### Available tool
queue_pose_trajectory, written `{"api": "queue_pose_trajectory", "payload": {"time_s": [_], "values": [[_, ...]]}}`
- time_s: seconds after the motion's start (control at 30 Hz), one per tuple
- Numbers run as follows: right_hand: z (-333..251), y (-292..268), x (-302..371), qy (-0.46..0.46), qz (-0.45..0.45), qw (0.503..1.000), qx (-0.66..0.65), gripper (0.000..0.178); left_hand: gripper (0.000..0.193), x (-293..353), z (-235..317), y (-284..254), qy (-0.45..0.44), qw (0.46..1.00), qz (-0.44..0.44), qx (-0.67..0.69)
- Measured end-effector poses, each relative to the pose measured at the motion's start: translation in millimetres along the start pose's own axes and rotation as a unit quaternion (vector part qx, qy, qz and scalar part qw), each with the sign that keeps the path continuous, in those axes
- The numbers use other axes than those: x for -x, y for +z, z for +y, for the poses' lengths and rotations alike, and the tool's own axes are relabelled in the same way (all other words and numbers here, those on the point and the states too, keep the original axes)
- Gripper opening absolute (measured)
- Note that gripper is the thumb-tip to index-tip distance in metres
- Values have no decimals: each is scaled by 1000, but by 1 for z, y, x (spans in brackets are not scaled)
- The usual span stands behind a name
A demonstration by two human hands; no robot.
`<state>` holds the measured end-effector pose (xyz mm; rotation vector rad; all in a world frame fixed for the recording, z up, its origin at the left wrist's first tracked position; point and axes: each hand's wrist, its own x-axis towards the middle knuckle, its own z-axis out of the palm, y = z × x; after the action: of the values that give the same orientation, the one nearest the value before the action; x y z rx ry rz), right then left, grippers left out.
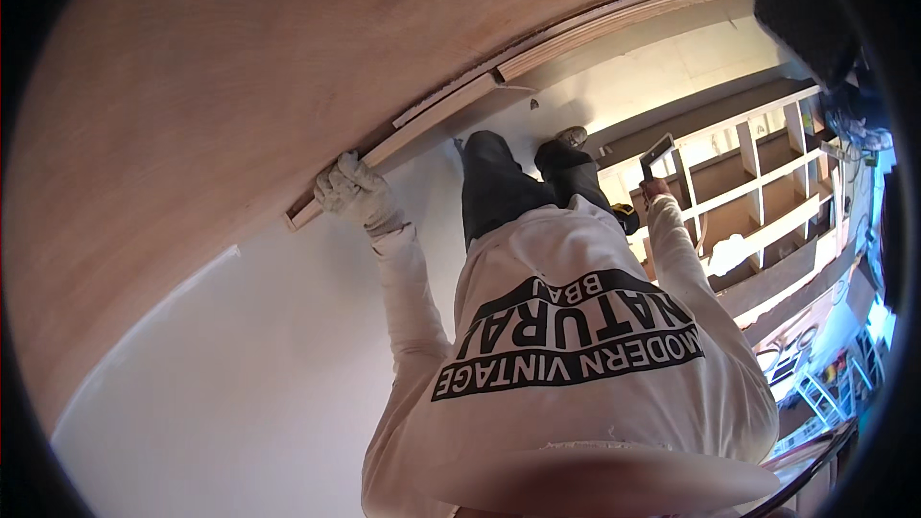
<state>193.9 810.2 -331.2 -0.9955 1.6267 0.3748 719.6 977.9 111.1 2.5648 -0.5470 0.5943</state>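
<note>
My left hand (pixel 357 190), in a pale, dirty work glove, is closed around a narrow wooden strip (pixel 436 119) near its near end. The strip lies along the edge of a large brown wooden panel (pixel 240 67). On my right, my right hand (pixel 656 191) grips a small tool (pixel 656 157) with a dark body and a pale edge; its exact kind is not clear. That tool is held up beside a wooden frame. A yellow and black object (pixel 625 218) sits at my right side, partly hidden by my sleeve.
An open wooden grid frame (pixel 748 147) stands at the right, close to my right arm. More long strips (pixel 585 31) run along the panel's far edge. A pale floor (pixel 240 374) spreads at the left. A blue ladder-like frame (pixel 823 397) and clutter stand at the far right.
</note>
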Motion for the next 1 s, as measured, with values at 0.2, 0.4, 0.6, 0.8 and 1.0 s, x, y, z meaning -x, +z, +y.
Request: {"api": "queue_pose_trajectory", "payload": {"time_s": [0.2, 0.4, 0.6, 0.8, 1.0], "values": [[-45, -19, 18, -28, 1, 1000, -2, 20, 27, 10, -51, 21, 242, 966, 78, -48], [-1, -26, 47, 22, 37, 997, -64, 18, 34, 10, -42, 17, 261, 959, 88, -66], [81, 3, 46, 64, 81, 990, -99, 20, 37, 4, -32, 17, 295, 950, 104, -22], [90, 36, 51, 27, 102, 992, -74, 18, 36, 2, -30, 20, 297, 950, 81, -48], [60, 52, 60, -47, 110, 988, -101, 16, 32, 9, -45, 20, 313, 936, 113, -117]]}}
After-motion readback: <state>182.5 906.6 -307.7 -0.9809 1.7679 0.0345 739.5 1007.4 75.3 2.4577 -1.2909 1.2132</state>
